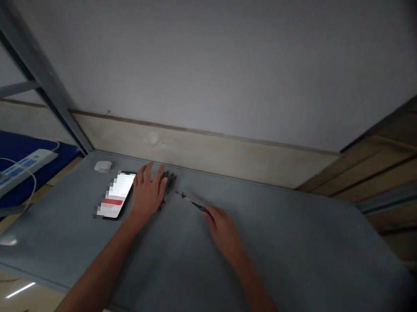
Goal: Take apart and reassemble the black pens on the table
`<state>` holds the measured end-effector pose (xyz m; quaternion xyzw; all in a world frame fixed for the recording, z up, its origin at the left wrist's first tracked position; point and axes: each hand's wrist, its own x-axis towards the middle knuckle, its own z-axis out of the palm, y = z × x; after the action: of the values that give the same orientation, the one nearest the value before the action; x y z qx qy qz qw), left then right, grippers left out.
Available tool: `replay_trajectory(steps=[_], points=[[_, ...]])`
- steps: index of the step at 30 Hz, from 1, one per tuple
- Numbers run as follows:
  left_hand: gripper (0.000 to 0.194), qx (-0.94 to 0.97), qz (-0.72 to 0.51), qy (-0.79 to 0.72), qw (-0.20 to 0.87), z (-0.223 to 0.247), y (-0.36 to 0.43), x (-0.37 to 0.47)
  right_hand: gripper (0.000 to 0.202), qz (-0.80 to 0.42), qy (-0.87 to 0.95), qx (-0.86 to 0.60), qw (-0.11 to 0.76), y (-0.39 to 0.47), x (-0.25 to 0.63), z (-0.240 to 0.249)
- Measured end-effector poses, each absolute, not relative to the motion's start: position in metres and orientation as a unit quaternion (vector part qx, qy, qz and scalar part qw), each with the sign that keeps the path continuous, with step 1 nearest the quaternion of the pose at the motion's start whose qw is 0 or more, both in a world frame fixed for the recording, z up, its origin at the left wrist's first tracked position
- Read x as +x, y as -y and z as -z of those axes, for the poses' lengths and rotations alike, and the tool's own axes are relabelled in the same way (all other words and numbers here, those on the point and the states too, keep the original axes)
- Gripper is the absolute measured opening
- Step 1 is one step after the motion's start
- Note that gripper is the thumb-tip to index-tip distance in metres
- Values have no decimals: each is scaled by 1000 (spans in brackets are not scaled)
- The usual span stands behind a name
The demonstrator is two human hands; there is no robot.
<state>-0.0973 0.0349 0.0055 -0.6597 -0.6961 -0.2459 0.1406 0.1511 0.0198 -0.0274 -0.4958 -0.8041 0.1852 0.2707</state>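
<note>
While the left hand (148, 192) lies flat, fingers spread, steadying a small dark gadget (168, 181) beside the phone (116, 200), the right hand (222, 227) pinches a thin tool (191, 201), tip toward it, on the far tabletop (293, 267).

Table top (295, 257): plain grey-blue, no pattern. Phone (115, 200): black frame, screen lit white with a red band across its lower part. Small case (103, 166) near the table's far left corner: white. Dark object (169, 184) under the left hand's fingertips: blackish grey. Slim tool (191, 202) at the right hand's fingertips: black with a pale section. Power strip (8, 174): white body, blue sockets, white cable. Mat (1, 138) beneath the strip: deep blue. Wall (221, 51): pale grey above, cream band below. Side boards (393, 163): brown wood.
</note>
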Motion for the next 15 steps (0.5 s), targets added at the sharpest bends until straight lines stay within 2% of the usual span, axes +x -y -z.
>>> replay_trajectory(steps=[6,15], points=[[47,-590,193,770,145,8,-41,-123,30,-191,797,-510,261,-20,154,25],[45,-600,189,762,153,9,-40,-117,31,-188,795,-511,269,-20,153,27]])
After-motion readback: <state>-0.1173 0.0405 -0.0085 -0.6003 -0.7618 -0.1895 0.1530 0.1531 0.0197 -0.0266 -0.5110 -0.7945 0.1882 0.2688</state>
